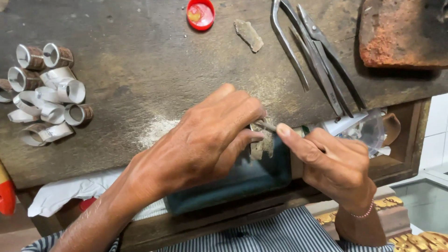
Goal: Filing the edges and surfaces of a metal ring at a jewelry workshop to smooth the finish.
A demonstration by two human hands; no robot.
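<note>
Thin metal file [267, 125] — level, tip on worn wood peg [262, 145].

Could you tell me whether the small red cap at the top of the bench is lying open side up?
Open side up: the red cap shows its raised rim and hollow inside.

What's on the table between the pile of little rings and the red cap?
Nothing: in the head view, only bare, worn dark bench top lies between the ring pile and the red cap.
</note>
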